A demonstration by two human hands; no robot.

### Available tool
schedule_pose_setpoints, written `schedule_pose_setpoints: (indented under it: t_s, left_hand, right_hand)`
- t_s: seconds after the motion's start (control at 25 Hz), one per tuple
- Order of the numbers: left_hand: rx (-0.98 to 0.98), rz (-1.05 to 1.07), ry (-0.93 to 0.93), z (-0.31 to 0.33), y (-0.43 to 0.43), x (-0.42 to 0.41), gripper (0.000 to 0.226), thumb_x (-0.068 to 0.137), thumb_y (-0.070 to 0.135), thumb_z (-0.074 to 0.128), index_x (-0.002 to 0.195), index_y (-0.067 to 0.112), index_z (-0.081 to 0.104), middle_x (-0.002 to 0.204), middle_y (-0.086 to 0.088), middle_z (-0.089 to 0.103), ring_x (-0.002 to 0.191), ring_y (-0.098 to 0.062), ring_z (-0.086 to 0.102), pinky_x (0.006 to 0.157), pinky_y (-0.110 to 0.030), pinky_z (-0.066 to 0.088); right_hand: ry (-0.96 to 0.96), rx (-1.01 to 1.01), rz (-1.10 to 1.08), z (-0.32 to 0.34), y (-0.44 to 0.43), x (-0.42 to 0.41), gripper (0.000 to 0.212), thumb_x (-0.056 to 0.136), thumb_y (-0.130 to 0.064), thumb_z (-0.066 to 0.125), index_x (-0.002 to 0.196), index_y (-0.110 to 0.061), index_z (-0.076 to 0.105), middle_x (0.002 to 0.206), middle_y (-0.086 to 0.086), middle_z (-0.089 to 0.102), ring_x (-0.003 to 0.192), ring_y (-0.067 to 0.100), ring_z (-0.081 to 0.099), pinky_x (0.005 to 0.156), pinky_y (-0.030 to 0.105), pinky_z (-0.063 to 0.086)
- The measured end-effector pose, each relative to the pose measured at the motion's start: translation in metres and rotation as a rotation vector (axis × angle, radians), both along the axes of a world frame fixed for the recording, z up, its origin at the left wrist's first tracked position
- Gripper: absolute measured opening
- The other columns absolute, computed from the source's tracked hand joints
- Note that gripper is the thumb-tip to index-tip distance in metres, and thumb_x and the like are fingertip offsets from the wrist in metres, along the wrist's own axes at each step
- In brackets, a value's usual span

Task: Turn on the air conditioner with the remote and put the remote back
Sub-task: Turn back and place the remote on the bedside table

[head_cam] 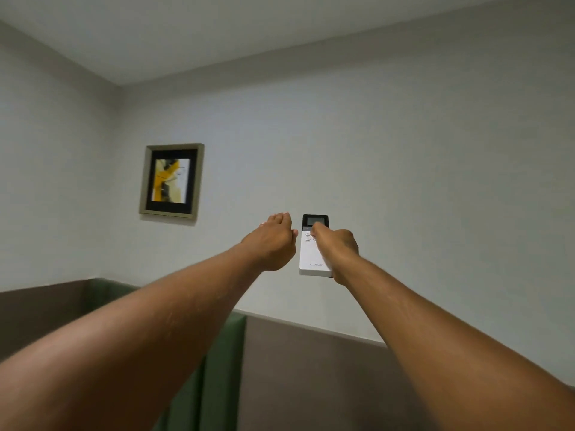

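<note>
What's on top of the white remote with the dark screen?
The right hand's thumb lies across the buttons of the white remote with the dark screen, just below the display. The hand covers its right edge and lower corner; whatever buttons lie beneath cannot be seen. The left hand is beside it, apart.

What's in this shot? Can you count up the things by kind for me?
Hands: 2, left hand empty, right hand holding the remote
Remotes: 1, white remote
Framed pictures: 1, picture on the wall
Total: 4
</note>
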State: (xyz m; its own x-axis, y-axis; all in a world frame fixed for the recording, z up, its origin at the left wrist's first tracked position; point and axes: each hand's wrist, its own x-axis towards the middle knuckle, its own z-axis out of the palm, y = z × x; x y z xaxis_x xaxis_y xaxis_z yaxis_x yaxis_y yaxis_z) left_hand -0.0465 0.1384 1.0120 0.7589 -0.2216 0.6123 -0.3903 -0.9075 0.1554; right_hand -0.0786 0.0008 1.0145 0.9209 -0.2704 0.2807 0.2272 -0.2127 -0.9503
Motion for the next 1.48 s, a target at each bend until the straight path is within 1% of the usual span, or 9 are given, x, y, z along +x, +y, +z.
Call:
schedule_pose_setpoints:
  t_s: [0.44,0.6,0.76,0.84,0.96,1.12,1.2,1.32,1.48]
  left_hand:
    - [0.044,-0.286,0.042,-0.038,-0.099,0.077,0.052,0.102,0.033,0.023,0.142,0.001,0.029,0.152,-0.017,0.033,0.142,-0.033,0.025,0.113,-0.042,0.027]
    - [-0.058,-0.427,0.236,-0.116,-0.109,0.097,0.04,0.101,0.033,0.025,0.102,0.007,0.055,0.101,-0.013,0.064,0.102,-0.036,0.058,0.079,-0.038,0.046]
    - [-0.196,-0.451,0.519,-0.232,-0.112,0.117,0.043,0.098,0.029,0.031,0.079,0.005,0.061,0.082,-0.015,0.07,0.08,-0.032,0.066,0.072,-0.042,0.054]
    - [-0.238,-0.424,0.668,-0.304,-0.115,0.129,0.041,0.097,0.026,0.035,0.076,0.002,0.062,0.078,-0.017,0.07,0.074,-0.031,0.068,0.069,-0.044,0.057]
    - [-0.294,-0.402,0.891,-0.426,-0.115,0.134,0.035,0.098,0.021,0.037,0.079,0.005,0.062,0.084,-0.018,0.071,0.078,-0.032,0.069,0.074,-0.044,0.058]
    - [-0.393,-0.286,1.156,-0.627,-0.11,0.122,0.028,0.098,0.014,0.037,0.084,0.009,0.062,0.092,-0.017,0.067,0.083,-0.033,0.067,0.071,-0.044,0.059]
    - [-0.389,-0.214,1.212,-0.716,-0.108,0.109,0.028,0.097,0.013,0.038,0.078,0.011,0.059,0.093,-0.017,0.066,0.082,-0.034,0.066,0.071,-0.045,0.059]
    - [-0.303,-0.134,1.243,-0.835,-0.106,0.081,0.025,0.096,0.014,0.037,0.078,0.011,0.053,0.098,-0.022,0.067,0.081,-0.032,0.062,0.071,-0.036,0.053]
    - [-0.248,-0.073,1.258,-0.946,-0.115,0.062,0.026,0.096,0.013,0.036,0.094,0.003,0.06,0.11,-0.021,0.066,0.097,-0.034,0.061,0.086,-0.035,0.049]
  right_hand:
    - [0.046,-0.009,-0.302,-0.054,-0.094,0.049,0.029,0.09,-0.036,0.054,0.098,-0.011,0.067,0.075,0.005,0.069,0.055,0.02,0.065,0.042,0.02,0.039]
    - [0.102,-0.007,-0.394,-0.12,-0.099,0.079,0.031,0.089,-0.038,0.054,0.094,-0.01,0.067,0.081,0.007,0.072,0.057,0.02,0.066,0.042,0.021,0.038]
    - [0.218,0.026,-0.393,-0.246,-0.099,0.104,0.026,0.084,-0.034,0.056,0.068,-0.017,0.066,0.062,0.001,0.069,0.054,0.02,0.067,0.042,0.019,0.039]
    - [0.285,0.043,-0.392,-0.326,-0.096,0.115,0.026,0.087,-0.032,0.055,0.07,-0.017,0.068,0.061,-0.001,0.068,0.056,0.02,0.068,0.044,0.021,0.043]
    - [0.404,0.066,-0.425,-0.458,-0.088,0.123,0.031,0.09,-0.03,0.049,0.084,-0.01,0.072,0.08,0.012,0.074,0.074,0.031,0.07,0.064,0.036,0.058]
    - [0.57,0.109,-0.435,-0.656,-0.076,0.106,0.048,0.085,-0.031,0.033,0.094,0.002,0.068,0.098,0.024,0.071,0.086,0.039,0.064,0.078,0.043,0.054]
    - [0.614,0.192,-0.438,-0.743,-0.069,0.09,0.05,0.08,-0.03,0.031,0.096,0.001,0.066,0.096,0.021,0.071,0.081,0.034,0.065,0.072,0.036,0.053]
    - [0.724,0.207,-0.421,-0.86,-0.059,0.062,0.036,0.092,-0.015,0.035,0.104,0.002,0.065,0.099,0.022,0.071,0.08,0.031,0.064,0.071,0.033,0.052]
    - [0.805,0.155,-0.416,-0.972,-0.062,0.047,0.032,0.097,-0.002,0.038,0.112,-0.005,0.065,0.106,0.019,0.07,0.088,0.03,0.064,0.078,0.034,0.052]
